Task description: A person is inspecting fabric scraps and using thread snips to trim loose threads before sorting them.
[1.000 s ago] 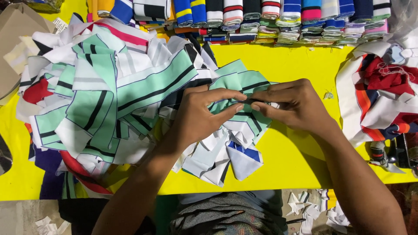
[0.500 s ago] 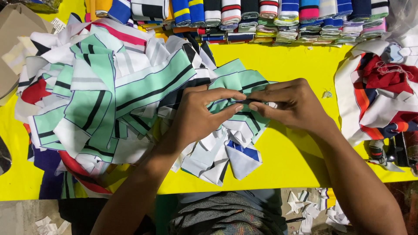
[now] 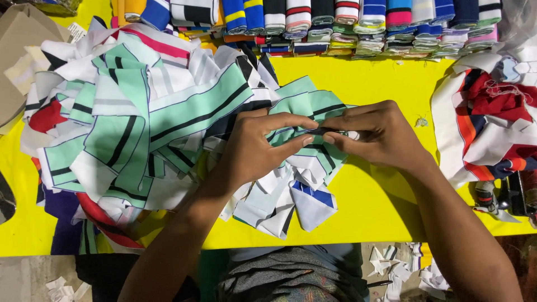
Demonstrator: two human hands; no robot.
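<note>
mint striped fabric strip [image 3: 305, 103], pinched flat

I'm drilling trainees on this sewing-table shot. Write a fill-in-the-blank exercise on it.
1. Both hands, the left hand and the right hand, pinch a mint strip with ____ stripes.
2. The table is ____ in colour.
3. The folded stacks line the table's ____ edge.
4. The red and white heap lies on the person's ____ side.

Missing words: black; yellow; far; right
</note>
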